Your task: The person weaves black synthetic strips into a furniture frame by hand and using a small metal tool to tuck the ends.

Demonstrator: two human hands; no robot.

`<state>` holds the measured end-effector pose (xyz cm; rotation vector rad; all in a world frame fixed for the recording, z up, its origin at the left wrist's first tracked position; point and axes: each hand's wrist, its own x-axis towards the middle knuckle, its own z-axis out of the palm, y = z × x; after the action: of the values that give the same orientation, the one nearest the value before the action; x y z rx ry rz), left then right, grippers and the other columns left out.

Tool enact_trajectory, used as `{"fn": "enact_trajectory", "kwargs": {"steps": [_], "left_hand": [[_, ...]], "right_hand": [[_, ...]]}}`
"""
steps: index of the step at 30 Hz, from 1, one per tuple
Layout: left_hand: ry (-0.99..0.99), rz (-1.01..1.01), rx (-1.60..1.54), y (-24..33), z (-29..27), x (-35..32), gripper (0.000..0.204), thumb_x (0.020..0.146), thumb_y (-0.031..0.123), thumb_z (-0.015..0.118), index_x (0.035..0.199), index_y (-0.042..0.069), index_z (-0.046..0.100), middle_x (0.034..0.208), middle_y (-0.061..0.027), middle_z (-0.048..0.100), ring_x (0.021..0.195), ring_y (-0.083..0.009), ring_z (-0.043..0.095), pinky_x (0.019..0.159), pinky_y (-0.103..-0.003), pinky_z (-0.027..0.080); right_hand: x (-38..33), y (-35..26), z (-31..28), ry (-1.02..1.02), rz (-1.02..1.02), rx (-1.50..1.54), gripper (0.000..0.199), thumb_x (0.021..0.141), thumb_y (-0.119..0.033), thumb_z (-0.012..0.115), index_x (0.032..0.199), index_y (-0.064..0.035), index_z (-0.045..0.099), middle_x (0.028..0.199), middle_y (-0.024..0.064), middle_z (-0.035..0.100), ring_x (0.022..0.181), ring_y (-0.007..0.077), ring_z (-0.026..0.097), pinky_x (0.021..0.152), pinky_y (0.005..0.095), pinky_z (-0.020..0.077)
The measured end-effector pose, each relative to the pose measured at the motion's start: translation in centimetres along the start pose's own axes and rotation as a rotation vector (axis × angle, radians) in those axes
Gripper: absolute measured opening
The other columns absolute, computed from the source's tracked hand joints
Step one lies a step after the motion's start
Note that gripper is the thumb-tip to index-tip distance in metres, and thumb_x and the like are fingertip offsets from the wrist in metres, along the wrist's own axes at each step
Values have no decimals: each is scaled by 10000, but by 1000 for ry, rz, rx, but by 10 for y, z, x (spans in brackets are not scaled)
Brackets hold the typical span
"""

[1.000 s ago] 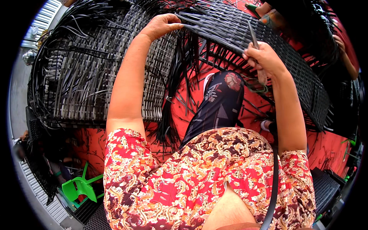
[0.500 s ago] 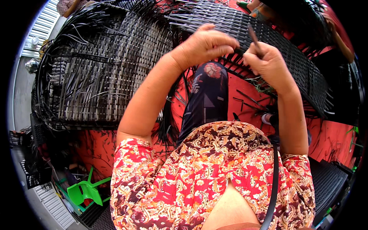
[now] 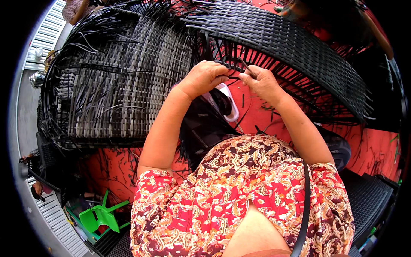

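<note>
Both hands are up close together right at the edge of the weave, which makes sense: the loose ends are there and you need both sets of fingers on one strand to keep it tight. The left hand is curled shut, knuckles up, fingers folded over a dark strand that runs across to the other hand. The right hand is pinched closed on a thin dark strip or tool that sticks up and away between thumb and fingers; can't really tell which it is.

Pose-wise, both forearms come up from the bottom of the view and angle inward, elbows out wide, wrists nearly meeting over the lap.

The piece being worked, a black woven wicker panel, curves just above and to the right of the hands, with its unwoven strands hanging down like a fringe right by the right hand, so they're easy to grab. A second grey-and-black wicker frame sits to the left, loose ends poking out everywhere. Underneath is a red floor littered with trimmed bits, a white-edged shoe just below the hands, and a green plastic chair off at lower left.
</note>
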<state>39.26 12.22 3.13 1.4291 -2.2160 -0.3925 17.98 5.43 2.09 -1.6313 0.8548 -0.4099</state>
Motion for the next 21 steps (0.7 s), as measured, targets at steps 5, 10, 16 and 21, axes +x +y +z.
{"fn": "enact_trajectory", "kwargs": {"steps": [5, 10, 16, 21], "left_hand": [[139, -311, 77, -10, 33, 3, 113, 791, 194, 609, 842, 96, 632, 838, -82, 623, 813, -281, 605, 702, -393, 486], [389, -538, 23, -32, 44, 5, 116, 788, 183, 592, 851, 97, 639, 844, -105, 621, 808, -303, 604, 703, -403, 484], [554, -493, -52, -26, 49, 15, 117, 789, 127, 611, 872, 51, 643, 840, -123, 631, 779, -285, 617, 712, -340, 487], [557, -590, 28, -28, 51, 22, 125, 787, 159, 610, 866, 70, 646, 841, -118, 625, 766, -298, 611, 696, -365, 489]], "right_hand": [[16, 36, -2, 170, -120, 228, 145, 910, -155, 545, 916, -28, 613, 687, -51, 503, 626, 29, 424, 573, 185, 371], [48, 34, 18, 252, -144, 205, 277, 934, -143, 488, 1172, -33, 577, 718, -59, 520, 603, 22, 411, 563, 169, 358], [67, 39, 41, 291, -147, 87, 381, 917, -137, 472, 1279, -19, 451, 756, 59, 632, 680, 135, 567, 663, 282, 465], [63, 33, 50, 272, -44, 151, 501, 916, -101, 432, 1395, -62, 291, 865, 107, 645, 733, 164, 572, 691, 289, 467]]}}
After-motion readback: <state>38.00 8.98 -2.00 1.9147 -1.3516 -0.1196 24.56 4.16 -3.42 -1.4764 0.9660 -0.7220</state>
